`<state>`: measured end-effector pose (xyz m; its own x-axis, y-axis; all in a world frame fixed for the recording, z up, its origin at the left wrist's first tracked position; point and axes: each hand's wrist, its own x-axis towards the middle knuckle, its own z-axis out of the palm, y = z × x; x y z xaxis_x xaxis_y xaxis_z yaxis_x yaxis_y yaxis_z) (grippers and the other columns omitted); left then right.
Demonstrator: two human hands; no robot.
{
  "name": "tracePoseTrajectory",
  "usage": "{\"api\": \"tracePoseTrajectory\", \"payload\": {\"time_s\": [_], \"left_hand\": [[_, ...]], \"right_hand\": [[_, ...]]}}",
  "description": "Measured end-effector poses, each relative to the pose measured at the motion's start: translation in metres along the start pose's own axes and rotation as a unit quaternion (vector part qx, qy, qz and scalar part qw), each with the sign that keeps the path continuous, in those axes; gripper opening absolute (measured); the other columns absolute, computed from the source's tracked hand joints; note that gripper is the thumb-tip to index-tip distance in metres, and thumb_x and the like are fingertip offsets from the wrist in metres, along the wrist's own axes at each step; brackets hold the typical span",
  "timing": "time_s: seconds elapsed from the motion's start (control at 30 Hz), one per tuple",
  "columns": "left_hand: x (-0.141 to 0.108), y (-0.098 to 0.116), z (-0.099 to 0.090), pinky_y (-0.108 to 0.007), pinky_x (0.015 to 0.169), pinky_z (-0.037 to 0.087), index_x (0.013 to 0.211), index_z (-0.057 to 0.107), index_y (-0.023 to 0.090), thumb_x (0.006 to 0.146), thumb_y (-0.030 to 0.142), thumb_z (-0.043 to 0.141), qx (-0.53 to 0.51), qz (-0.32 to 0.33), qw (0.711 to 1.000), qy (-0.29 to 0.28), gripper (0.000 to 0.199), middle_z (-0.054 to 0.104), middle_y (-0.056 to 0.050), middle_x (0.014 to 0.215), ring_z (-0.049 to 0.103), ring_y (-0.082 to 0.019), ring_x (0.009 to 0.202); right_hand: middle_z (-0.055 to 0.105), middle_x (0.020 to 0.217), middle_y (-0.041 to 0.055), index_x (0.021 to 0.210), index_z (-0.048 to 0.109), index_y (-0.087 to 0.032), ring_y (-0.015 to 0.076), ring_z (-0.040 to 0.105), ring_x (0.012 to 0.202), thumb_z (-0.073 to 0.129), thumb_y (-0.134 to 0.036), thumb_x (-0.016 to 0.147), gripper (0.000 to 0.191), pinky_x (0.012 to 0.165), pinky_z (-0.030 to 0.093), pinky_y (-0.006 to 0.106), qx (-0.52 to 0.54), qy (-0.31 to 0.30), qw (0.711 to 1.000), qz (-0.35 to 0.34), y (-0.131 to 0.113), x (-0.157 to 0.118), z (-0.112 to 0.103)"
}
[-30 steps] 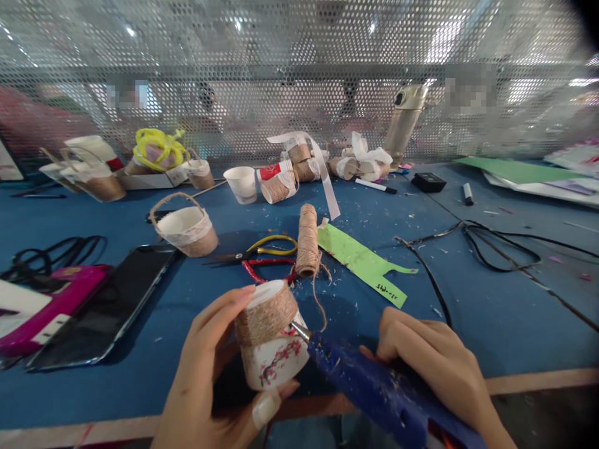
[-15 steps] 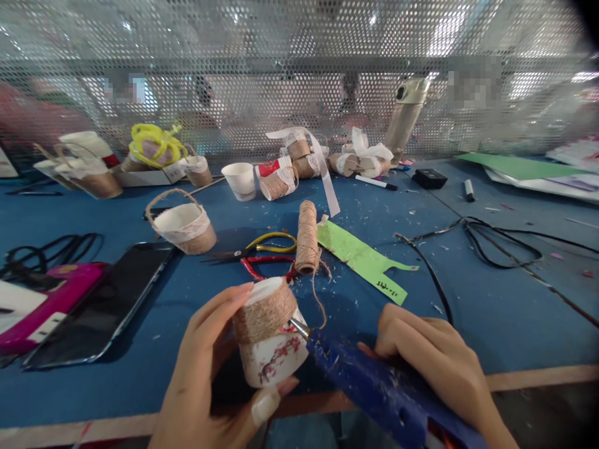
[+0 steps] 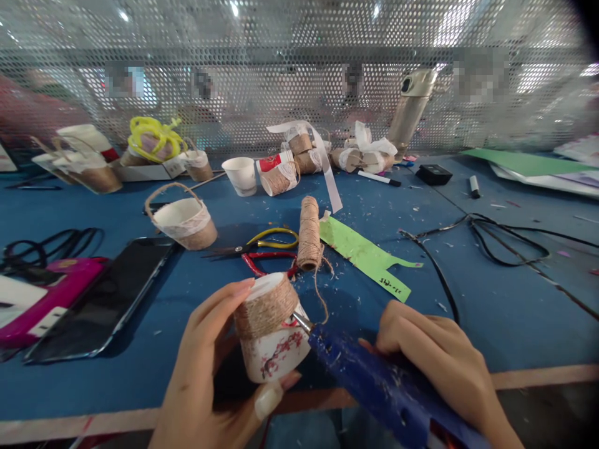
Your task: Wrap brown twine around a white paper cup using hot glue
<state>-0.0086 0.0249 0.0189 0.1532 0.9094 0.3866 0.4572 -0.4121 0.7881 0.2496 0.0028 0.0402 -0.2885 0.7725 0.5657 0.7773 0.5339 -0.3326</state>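
Note:
My left hand (image 3: 210, 374) holds a paper cup (image 3: 274, 358) tilted, fingers at its base and thumb at its rim. Twine is wound round the cup's upper part, and red blossoms are printed below. My right hand (image 3: 430, 362) is wrapped round a blue glue gun (image 3: 365, 380), whose metal nozzle touches the cup at the lower edge of the twine. A twine spool (image 3: 309, 234) lies just beyond the cup, with a loose strand running toward it. Scissors (image 3: 262, 249) with yellow and red handles lie left of the spool, and a green paper strip (image 3: 365, 255) lies right of it.
A twine-handled cup basket (image 3: 185, 221), a dark phone (image 3: 105, 299) and a magenta device (image 3: 60, 296) are at the left. More cups, ribbon (image 3: 327, 171) and a metal bottle (image 3: 412, 112) stand along the mesh partition. Black cable (image 3: 440, 280) lies right.
The view has shifted slightly. Both hands, the cup and the glue gun keep nearly the same pose, with the nozzle still at the twine's edge.

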Motion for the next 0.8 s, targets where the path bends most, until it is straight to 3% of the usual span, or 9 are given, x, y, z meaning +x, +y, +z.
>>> {"api": "tracePoseTrajectory", "payload": {"time_s": [0.8], "left_hand": [[-0.001, 0.004, 0.002, -0.048, 0.095, 0.063, 0.143, 0.041, 0.040, 0.078, 0.025, 0.076, -0.003, 0.001, 1.000, 0.009, 0.076, 0.042, -0.007, 0.148, 0.050, -0.037, 0.134]], "right_hand": [[0.051, 0.056, -0.0040, 0.064, 0.043, -0.021, 0.0071, 0.051, 0.043, 0.036, -0.014, 0.100, 0.037, 0.042, 0.041, 0.017, 0.003, -0.001, 1.000, -0.015, -0.007, 0.014, -0.010]]}}
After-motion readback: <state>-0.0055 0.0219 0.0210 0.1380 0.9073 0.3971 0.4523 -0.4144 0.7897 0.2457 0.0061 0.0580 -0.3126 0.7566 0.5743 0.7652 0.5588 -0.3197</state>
